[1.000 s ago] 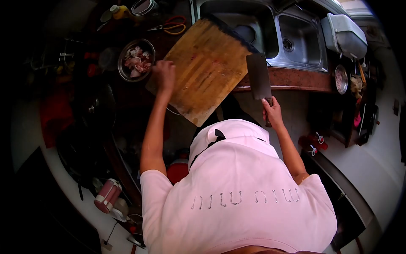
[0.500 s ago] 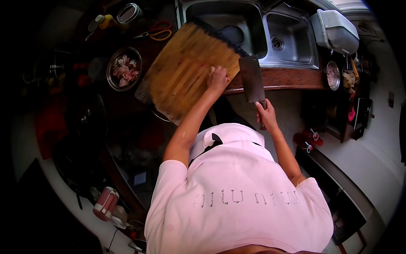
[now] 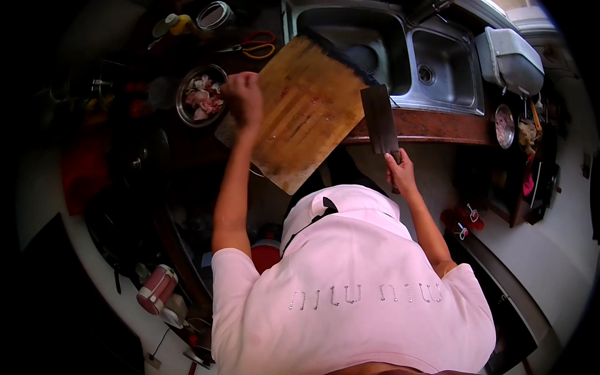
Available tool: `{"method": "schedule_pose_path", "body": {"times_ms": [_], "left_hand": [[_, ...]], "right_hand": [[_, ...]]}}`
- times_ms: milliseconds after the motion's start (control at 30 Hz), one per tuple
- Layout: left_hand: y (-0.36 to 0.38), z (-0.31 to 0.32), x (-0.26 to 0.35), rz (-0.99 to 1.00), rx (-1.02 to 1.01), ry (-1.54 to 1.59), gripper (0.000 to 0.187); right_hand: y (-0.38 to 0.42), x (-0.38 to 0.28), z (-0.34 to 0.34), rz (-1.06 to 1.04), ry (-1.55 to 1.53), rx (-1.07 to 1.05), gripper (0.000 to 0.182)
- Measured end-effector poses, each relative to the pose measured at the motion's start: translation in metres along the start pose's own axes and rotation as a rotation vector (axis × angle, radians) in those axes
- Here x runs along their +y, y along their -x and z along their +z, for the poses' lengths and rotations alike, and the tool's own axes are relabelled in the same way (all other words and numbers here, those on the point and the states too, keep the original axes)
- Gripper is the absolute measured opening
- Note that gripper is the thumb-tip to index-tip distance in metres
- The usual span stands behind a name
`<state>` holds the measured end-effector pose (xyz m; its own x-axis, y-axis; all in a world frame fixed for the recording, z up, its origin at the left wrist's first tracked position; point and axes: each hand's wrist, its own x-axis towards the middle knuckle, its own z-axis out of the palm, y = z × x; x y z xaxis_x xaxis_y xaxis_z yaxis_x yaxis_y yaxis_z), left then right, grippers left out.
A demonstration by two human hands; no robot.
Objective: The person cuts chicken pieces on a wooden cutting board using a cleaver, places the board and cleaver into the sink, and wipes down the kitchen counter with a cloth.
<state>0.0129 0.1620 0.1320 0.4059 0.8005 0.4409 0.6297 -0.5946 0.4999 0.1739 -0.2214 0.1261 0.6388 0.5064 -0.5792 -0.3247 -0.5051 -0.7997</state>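
My right hand (image 3: 402, 170) is wrapped round the handle of a cleaver (image 3: 379, 119). The broad blade points up and away from me, just past the right edge of the wooden cutting board (image 3: 306, 119). Over the board's left edge, my left hand (image 3: 244, 97) hovers right beside a metal bowl (image 3: 181, 103). Its fingers are curled together, and whatever they hold, if anything, is hidden. Pieces of raw meat (image 3: 203, 100) lie in that bowl. Small reddish scraps and wet marks show on the board's surface.
Behind the board is a double steel sink (image 3: 447, 69). Scissors (image 3: 257, 45) with red and orange handles, a jar (image 3: 214, 15) and a yellow bottle (image 3: 180, 25) stand at the back left. To the far right are a small bowl of minced meat (image 3: 504, 125) and a grey container (image 3: 512, 59).
My left hand has moved left from the middle of the board to the meat bowl. My right hand still holds the cleaver in about the same place. The view has shifted slightly.
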Motion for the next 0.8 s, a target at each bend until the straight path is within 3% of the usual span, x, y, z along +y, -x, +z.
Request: {"method": "schedule_pose_path", "body": {"times_ms": [33,100,133,233,267,367,500,567,633,700,800], "left_hand": [[-0.01,-0.004,-0.027,-0.014,0.065,-0.088,0.017],[-0.011,-0.018,-0.059,-0.033,-0.2,-0.598,0.024],[0.004,0.01,-0.128,0.029,-0.399,-0.625,0.028],[0.012,-0.023,-0.128,0.011,-0.515,-0.621,0.027],[0.021,-0.026,-0.134,-0.085,-0.428,-0.466,0.025],[0.042,-0.04,-0.123,-0.044,-0.133,-0.392,0.031],[0.09,-0.045,-0.087,-0.267,0.076,-0.276,0.042],[0.128,-0.027,-0.092,-0.429,0.108,-0.116,0.053],[0.167,-0.015,-0.089,-0.72,0.041,-0.037,0.06],[0.211,0.012,-0.09,-0.869,0.127,0.042,0.067],[0.236,0.01,-0.073,-1.183,0.075,0.417,0.071]], "right_hand": [[-0.003,0.002,0.002,-0.004,0.008,-0.008,0.018],[-0.004,0.002,0.008,-0.027,0.046,-0.011,0.017],[-0.004,0.0,0.011,-0.047,0.076,-0.009,0.018],[-0.005,-0.009,0.022,-0.17,0.275,0.033,0.02],[-0.003,-0.01,0.025,-0.213,0.359,0.06,0.021],[-0.007,-0.013,0.037,-0.538,0.757,0.16,0.024],[-0.027,-0.024,0.071,-0.736,0.834,0.175,0.03],[-0.042,-0.025,0.085,-0.817,0.941,0.183,0.035],[-0.053,-0.026,0.097,-0.79,1.0,0.155,0.039],[-0.065,-0.024,0.105,-0.79,1.029,0.131,0.041],[-0.069,-0.021,0.107,-0.774,1.015,0.091,0.044]]}}
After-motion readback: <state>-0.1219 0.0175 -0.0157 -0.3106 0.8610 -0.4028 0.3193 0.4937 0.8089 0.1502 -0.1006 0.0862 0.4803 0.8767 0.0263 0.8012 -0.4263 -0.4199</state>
